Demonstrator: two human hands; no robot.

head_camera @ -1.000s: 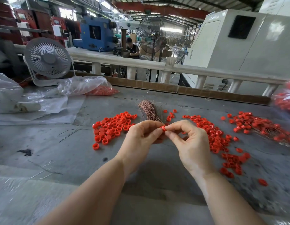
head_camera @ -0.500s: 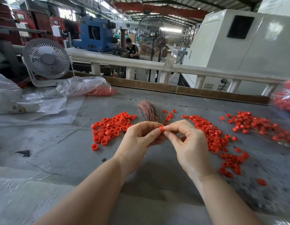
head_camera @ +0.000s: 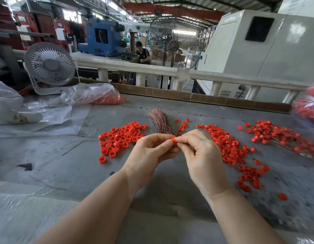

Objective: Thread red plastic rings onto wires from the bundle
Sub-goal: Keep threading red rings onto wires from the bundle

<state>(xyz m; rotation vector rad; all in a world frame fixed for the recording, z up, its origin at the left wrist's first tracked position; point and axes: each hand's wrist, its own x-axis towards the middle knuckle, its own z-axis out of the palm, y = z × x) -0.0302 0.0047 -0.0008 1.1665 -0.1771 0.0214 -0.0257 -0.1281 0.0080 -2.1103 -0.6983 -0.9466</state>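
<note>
Above table [head_camera: 64,169]: two hands, left hand [head_camera: 149,154], right hand [head_camera: 203,159], pinch one red ring [head_camera: 173,139].

Two bare forearms are entering from the lower edge, each ending in a bare hand: the left hand [head_camera: 149,154] and the right hand [head_camera: 203,159]. No sleeve is showing on either arm up to the edge of the view. The nails that are showing are short and unpainted. Knuckle creases and wrist folds are showing plainly.
</note>
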